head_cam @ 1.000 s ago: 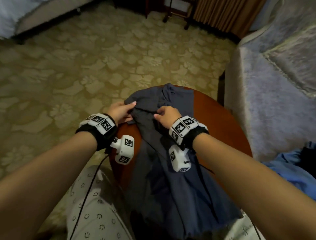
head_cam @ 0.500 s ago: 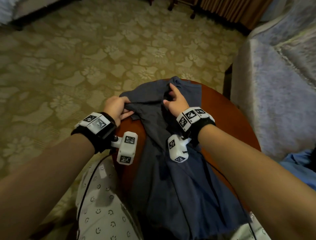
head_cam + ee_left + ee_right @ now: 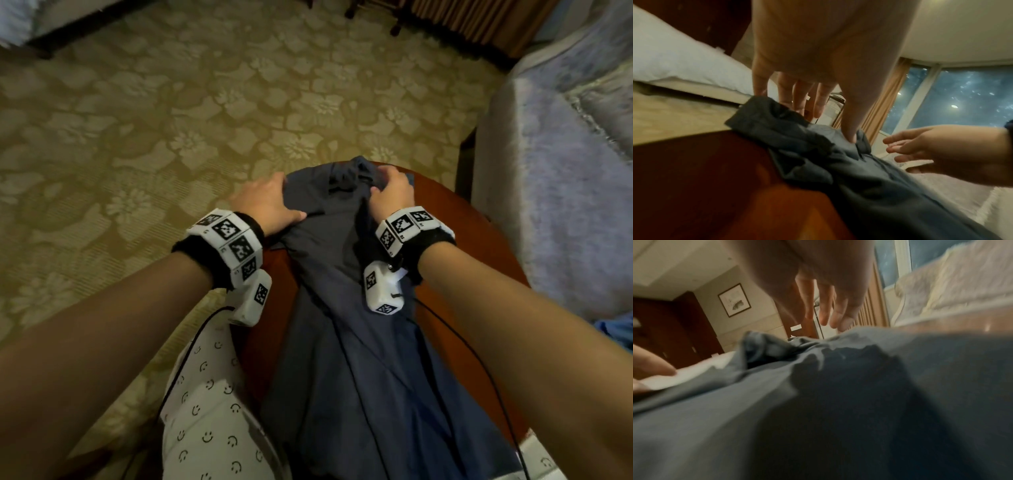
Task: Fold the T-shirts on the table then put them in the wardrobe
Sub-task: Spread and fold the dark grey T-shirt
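T-shirt (image 3: 359,342) dark blue-grey; table (image 3: 459,226) reddish-brown; carpet (image 3: 171,120) olive-beige floral; trousers (image 3: 205,428) white, smiley print.

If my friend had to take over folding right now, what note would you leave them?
Left hand: open, fingers straight, resting on the left side of the T-shirt's far end.
Right hand: at the far right of the shirt by the bunched cloth; I cannot tell whether it grips.
T-shirt: dark blue, lying lengthwise on the round wooden table, near end hanging toward the person's lap, far end still rumpled.
Done: sides look folded in, roughly.
Left: smooth the top, fold it up, carry it to the wardrobe.
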Available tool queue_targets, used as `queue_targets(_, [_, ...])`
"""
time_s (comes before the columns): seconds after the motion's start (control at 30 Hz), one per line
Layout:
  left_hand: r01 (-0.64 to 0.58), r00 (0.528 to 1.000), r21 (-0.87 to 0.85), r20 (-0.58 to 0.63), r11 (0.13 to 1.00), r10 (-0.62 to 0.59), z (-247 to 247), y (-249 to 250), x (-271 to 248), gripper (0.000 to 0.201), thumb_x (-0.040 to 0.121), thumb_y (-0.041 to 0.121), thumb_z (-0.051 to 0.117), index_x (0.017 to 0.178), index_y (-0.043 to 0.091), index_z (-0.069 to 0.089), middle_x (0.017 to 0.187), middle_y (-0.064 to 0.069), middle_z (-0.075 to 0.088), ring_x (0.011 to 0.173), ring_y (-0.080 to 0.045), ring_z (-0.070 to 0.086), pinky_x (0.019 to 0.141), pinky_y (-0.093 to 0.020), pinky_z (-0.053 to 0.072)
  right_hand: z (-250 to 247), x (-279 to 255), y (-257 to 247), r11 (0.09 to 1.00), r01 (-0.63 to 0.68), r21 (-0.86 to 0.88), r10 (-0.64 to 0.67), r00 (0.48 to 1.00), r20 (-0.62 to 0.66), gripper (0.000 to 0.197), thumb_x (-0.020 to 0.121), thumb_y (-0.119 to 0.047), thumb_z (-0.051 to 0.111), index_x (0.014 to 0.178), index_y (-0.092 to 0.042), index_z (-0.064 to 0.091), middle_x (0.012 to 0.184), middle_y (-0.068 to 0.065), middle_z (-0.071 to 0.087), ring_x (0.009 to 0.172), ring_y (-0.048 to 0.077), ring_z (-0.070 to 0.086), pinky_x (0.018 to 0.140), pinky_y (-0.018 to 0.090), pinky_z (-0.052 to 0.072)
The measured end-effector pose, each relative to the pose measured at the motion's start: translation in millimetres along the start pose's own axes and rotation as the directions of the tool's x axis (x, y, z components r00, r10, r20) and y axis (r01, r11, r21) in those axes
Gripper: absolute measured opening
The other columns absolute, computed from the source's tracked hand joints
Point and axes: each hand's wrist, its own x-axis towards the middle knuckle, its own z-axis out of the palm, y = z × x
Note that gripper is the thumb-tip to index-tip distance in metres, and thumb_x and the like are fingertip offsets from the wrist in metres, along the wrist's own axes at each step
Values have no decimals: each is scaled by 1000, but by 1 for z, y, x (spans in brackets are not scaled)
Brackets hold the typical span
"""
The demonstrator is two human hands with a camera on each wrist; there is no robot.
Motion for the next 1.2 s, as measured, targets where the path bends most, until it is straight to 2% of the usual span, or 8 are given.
queue_targets(0.2, [-41,998,84,40,996,38,16,15,19,80,79,52,68,141,18,31,139,-12,42,129,-33,38,103,-49,38,-8,25,15,960,144,-242,-122,987,102,61,95,-22,53,149,-25,24,157,-3,19,142,28,17,111,46,25])
queue_targets(0.33, [-113,993,191,-11,975,117,23,26,28,69,82,46,66,137,17,36,136,-9,46,127,-31,41,99,-46,39,-7,38,16,934,111,-340,-50,982,181,61,95,-29,53,148,-25,23,151,5,30,139,32,19,108,50,24])
queue_targets(0.5, [-37,999,-190,-3,981,37,17,29,44,18,88,26,66,95,10,61,103,-12,63,97,-28,56,73,-29,38,-8,47,24,927,47,-372,21,984,178,48,94,-32,55,137,-19,38,130,11,54,126,34,41,104,47,29])
queue_targets(0.63, [37,998,-406,54,913,-16,9,26,50,17,91,22,62,98,7,63,93,-7,57,90,-24,54,68,-25,37,-16,53,30,964,47,-263,-22,995,98,19,91,-22,59,110,-17,58,103,8,63,106,33,58,97,42,42])
queue_targets(0.77, [75,997,-444,52,893,-57,6,26,55,25,94,26,56,77,8,58,77,-8,54,83,-19,50,63,-27,36,-21,56,37,963,74,-261,-15,975,223,54,89,-25,63,136,-17,38,120,14,59,107,34,59,87,38,49])
queue_targets(0.93, [134,991,-481,42,867,-129,15,21,62,43,100,31,41,110,-5,62,113,-24,63,108,-35,59,90,-37,44,-23,58,43,965,95,-244,-64,989,134,12,89,-15,59,102,-14,57,105,12,62,93,32,59,73,30,41])
queue_targets(1.03, [170,985,-464,112,870,-134,17,20,64,49,101,38,36,115,-1,61,119,-22,61,111,-35,57,101,-44,43,-28,61,43,998,33,-54,-31,999,35,10,89,-18,61,85,-18,52,90,7,56,84,24,54,74,27,42])
queue_targets(1.2, [236,968,-487,195,841,-159,13,24,62,35,99,34,46,105,5,63,108,-16,64,97,-28,58,80,-32,43,-48,69,52,997,-34,70,33,999,15,16,87,-19,55,73,-19,49,84,9,61,88,30,61,77,33,48])
